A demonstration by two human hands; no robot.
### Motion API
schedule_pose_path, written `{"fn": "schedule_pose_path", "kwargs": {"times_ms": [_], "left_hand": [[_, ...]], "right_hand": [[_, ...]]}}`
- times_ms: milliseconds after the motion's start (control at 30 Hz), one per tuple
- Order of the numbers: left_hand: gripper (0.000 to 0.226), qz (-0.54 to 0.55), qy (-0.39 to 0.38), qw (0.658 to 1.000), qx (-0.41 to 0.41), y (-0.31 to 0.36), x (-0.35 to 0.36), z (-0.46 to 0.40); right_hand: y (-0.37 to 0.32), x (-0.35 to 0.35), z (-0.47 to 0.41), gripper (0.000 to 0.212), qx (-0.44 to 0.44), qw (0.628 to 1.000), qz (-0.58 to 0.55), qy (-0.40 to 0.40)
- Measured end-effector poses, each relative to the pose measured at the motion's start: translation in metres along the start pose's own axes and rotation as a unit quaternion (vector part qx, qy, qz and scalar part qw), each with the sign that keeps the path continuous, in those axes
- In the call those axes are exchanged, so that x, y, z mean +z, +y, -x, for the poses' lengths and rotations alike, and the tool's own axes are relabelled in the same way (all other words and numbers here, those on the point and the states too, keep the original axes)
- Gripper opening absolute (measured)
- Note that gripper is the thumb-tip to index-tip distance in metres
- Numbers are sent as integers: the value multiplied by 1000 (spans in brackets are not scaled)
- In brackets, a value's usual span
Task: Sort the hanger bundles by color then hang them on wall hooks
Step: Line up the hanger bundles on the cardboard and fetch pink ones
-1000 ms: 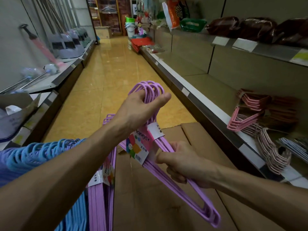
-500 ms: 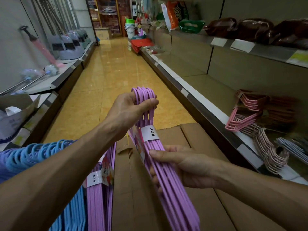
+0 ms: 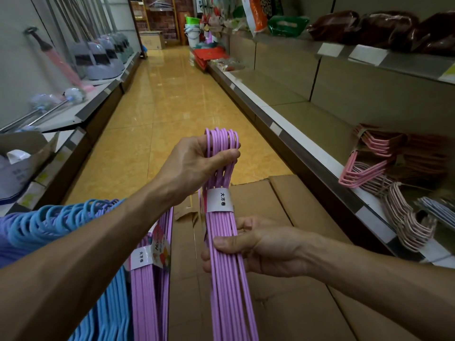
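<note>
I hold a purple hanger bundle point(image 3: 225, 267) edge-on over a cardboard box point(image 3: 283, 303); a white paper band wraps its neck. My left hand point(image 3: 194, 163) grips the hooks at the top. My right hand point(image 3: 248, 247) holds the shafts lower down, thumb across the front. Another purple bundle point(image 3: 147, 291) lies at the lower left beside a blue hanger bundle point(image 3: 49, 225). Pink hanger bundles point(image 3: 369, 158) sit on the right shelf.
A shop aisle with a tiled floor point(image 3: 172, 99) runs ahead. The left shelf point(image 3: 81, 114) carries mops and dustpans. The right shelving point(image 3: 295, 148) has pale and grey hangers point(image 3: 406, 225) near me and bagged goods on the upper shelf point(image 3: 369, 28).
The bundle has turned from flat-on, with its coloured label showing, to edge-on. My right hand shifted from gripping one arm of the bundle to cupping the shafts. The left hand stayed on the hooks.
</note>
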State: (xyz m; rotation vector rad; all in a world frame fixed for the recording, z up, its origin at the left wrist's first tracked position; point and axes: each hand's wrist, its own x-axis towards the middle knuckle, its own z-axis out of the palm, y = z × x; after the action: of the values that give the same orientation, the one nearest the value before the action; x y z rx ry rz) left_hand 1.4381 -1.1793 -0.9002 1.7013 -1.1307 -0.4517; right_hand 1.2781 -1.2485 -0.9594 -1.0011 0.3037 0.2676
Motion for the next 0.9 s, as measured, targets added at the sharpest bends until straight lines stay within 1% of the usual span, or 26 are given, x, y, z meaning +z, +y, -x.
{"fn": "schedule_pose_path", "kwargs": {"times_ms": [67, 100, 200, 333, 467, 533, 600, 667, 733, 800, 900], "left_hand": [[23, -3, 16, 1000, -4, -1, -2, 0], [27, -17, 26, 999, -9, -1, -3, -1], [54, -117, 57, 991, -34, -2, -12, -4], [84, -245, 77, 964, -63, -10, -31, -7], [101, -356, 67, 927, -100, -27, -44, -8], [95, -364, 47, 926, -87, -36, -49, -6], [75, -340, 0, 939, -43, -43, -53, -3], [61, -351, -48, 935, -7, -49, -56, 1], [58, -365, -66, 929, -8, -56, -57, 4], [59, -369, -69, 926, -29, -63, -59, 7], [63, -409, -85, 907, -52, -75, -63, 13]], "right_hand": [[0, 0, -4, 38, -7, 1000, 11, 3], [0, -1, -7, 38, -11, 1000, 15, 12], [1, -3, -14, 38, -19, 998, 35, 45], [8, -5, -25, 37, -20, 996, 55, 72], [18, -7, -40, 39, -6, 993, 61, 104], [26, -7, -49, 39, 3, 991, 75, 115], [35, -5, -60, 35, 7, 986, 105, 130], [45, -2, -72, 30, 5, 983, 114, 147], [56, 2, -85, 26, 9, 982, 106, 158], [67, 5, -99, 28, 17, 980, 104, 168], [80, 9, -116, 27, 38, 976, 105, 185]]}}
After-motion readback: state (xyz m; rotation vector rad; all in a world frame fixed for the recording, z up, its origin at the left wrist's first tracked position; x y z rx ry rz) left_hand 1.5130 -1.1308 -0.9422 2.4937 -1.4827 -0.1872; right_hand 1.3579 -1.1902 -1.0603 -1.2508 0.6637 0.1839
